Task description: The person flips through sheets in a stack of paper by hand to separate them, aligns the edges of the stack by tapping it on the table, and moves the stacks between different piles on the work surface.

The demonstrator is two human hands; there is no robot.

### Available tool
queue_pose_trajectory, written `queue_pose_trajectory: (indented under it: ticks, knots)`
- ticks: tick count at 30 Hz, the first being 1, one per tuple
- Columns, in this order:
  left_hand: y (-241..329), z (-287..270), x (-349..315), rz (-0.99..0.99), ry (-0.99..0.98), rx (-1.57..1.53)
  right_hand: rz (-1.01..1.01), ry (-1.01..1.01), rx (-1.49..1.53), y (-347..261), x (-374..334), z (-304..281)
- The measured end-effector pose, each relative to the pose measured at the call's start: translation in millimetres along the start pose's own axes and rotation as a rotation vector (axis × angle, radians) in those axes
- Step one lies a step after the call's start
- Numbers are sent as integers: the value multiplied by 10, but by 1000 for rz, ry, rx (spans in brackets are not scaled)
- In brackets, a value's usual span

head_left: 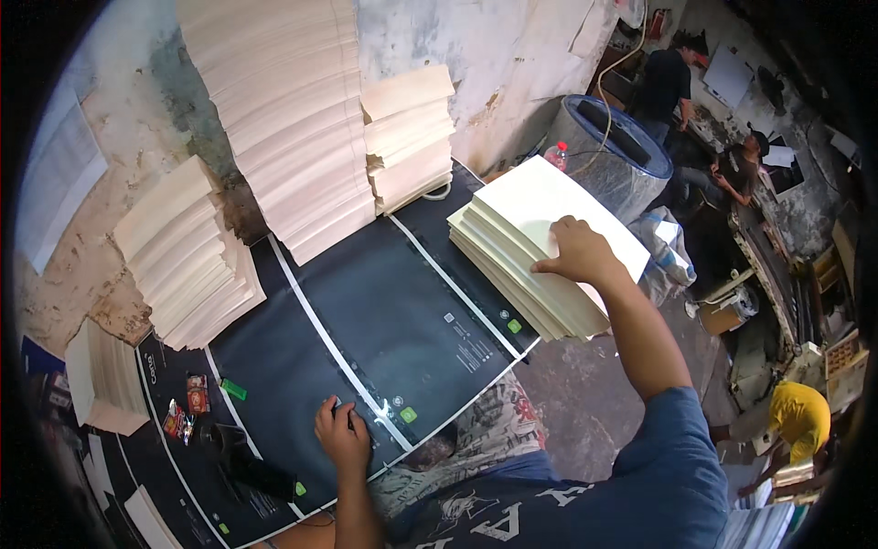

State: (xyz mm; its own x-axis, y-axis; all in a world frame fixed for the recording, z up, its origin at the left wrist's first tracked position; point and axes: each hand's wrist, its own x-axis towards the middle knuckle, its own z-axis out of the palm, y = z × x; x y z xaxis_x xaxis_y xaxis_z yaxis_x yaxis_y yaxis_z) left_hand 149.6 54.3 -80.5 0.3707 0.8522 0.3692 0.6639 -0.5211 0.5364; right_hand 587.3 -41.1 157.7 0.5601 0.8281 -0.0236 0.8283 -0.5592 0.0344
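My right hand rests on the white top sheet of a thick stack of cream paper at the table's right edge. Its thumb is held apart from the fingers. The sheets below the top are fanned unevenly along the near left side. Lower down, near the table's front edge, my left hand is curled just above the dark table cover. Something small and dark shows between its fingers, too little to name.
Tall paper piles stand against the wall, with shorter paper stacks to the left. Small packets and a green lighter lie at left. Beyond the right edge are a blue-rimmed drum, a red-capped bottle and several people.
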Motion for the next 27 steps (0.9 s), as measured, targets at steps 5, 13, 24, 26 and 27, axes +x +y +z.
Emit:
queue_pose_trajectory:
  ticks: [5,13,24,26,27]
  knots:
    - [3,-31,9,16,7,0,-16,47,-83,41,35,135]
    - [-27,23,-12,8,32,7,-141,-8,61,298,144,-32]
    - [-2,29,-7,-11,10,19,-107,16,-55,89,25,21]
    - [-29,44,-3,4,18,34,-56,6,-47,136,55,-22]
    - [-35,51,7,4,13,34,-33,1,-44,150,86,-48]
